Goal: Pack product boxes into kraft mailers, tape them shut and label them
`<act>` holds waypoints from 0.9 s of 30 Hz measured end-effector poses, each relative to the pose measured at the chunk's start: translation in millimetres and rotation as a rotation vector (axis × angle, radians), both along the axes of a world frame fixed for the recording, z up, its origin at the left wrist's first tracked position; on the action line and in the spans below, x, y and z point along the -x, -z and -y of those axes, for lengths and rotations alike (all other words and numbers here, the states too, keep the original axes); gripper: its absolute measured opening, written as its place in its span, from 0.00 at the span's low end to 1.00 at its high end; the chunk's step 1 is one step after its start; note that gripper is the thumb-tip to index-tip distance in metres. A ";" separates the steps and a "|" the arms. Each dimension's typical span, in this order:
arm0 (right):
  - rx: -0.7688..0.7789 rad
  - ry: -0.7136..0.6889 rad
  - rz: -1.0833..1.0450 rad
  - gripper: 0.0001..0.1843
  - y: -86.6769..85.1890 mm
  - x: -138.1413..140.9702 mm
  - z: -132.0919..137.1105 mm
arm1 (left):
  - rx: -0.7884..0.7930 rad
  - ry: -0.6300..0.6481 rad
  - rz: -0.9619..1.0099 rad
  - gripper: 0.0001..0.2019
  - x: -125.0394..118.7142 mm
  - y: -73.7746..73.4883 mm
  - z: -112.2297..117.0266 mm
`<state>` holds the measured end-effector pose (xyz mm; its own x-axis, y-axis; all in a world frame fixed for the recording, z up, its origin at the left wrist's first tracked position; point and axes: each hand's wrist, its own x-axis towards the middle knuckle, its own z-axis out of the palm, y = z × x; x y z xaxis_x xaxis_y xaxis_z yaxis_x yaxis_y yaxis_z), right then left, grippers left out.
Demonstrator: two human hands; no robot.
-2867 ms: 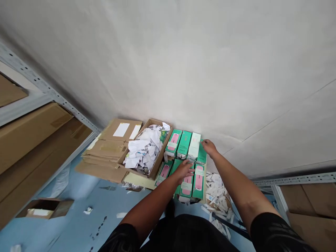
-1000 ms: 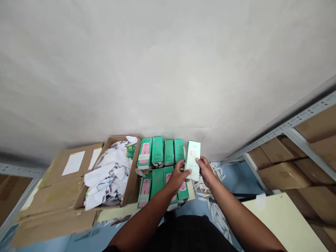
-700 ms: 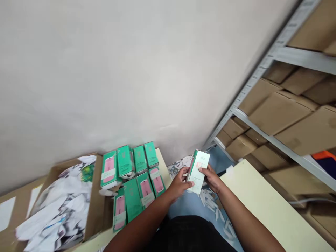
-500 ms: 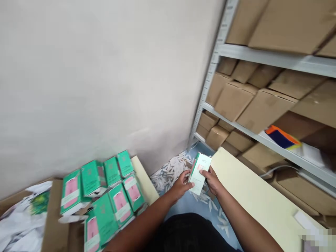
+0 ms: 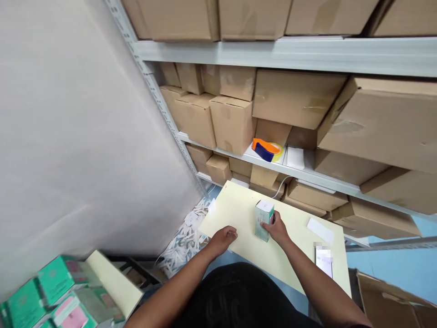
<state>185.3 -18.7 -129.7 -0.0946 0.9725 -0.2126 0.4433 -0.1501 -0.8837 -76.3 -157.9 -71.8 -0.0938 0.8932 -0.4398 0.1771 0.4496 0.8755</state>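
My right hand (image 5: 277, 227) grips a small green and white carton (image 5: 262, 230), its thumb on the front face and its fingers round the right side. The carton is upright, at or just over the cream tabletop (image 5: 241, 205); whether its base touches I cannot tell. Apart from it, to the left, my left hand (image 5: 223, 239) hovers near the table's front edge with curled fingers and nothing visible in them. At the lower left stand several similar green boxes with pink pictures (image 5: 56, 280).
A phone (image 5: 323, 262) and a white slip (image 5: 320, 230) lie on the table's right side. Behind it, a metal shelf (image 5: 239, 52) holds brown cartons and an orange and blue tape dispenser (image 5: 266, 149). Paper strips (image 5: 186, 237) litter the floor. An open cardboard box (image 5: 385, 291) sits lower right.
My view has swung right, from the green boxes to the table. The carton, held in both hands before, is now upright at the table in my right hand; my left hand has let go.
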 end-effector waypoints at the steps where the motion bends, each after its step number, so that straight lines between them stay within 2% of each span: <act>1: -0.002 0.021 0.006 0.35 5.7 -7.2 -2.8 | -0.016 0.050 -0.042 0.18 -6.7 -2.1 -10.2; 5: 0.008 0.080 -0.072 0.37 30.8 -17.5 -0.9 | -0.080 0.179 -0.193 0.16 -24.9 -5.3 -54.5; 9: 0.086 -0.021 -0.256 0.42 49.7 -17.0 4.2 | -0.170 0.260 -0.261 0.26 -33.8 1.7 -101.7; 12: 0.136 -0.124 -0.287 0.45 51.0 -16.3 0.4 | -0.236 0.395 -0.251 0.31 -35.0 9.8 -129.3; 15: 0.079 -0.125 -0.179 0.44 43.6 -14.4 -4.9 | -0.270 0.577 -0.249 0.31 -34.2 15.6 -145.0; 17: 0.007 -0.030 -0.076 0.41 37.2 -11.9 -3.5 | -0.294 0.683 -0.259 0.29 -34.3 16.9 -150.7; 18: -0.006 0.062 -0.036 0.39 34.0 -10.3 -0.4 | -0.302 0.720 -0.270 0.27 -34.7 16.8 -152.8; 22: 0.102 0.459 -0.027 0.24 20.5 -0.8 27.1 | -0.275 0.808 -0.362 0.22 -38.7 16.1 -158.9; 24: 0.136 0.522 -0.140 0.22 13.0 5.6 44.2 | -0.284 0.841 -0.398 0.22 -41.7 17.2 -160.1; 27: 0.100 0.496 -0.256 0.25 3.2 13.0 62.7 | -0.408 0.822 -0.426 0.21 -47.6 20.0 -160.4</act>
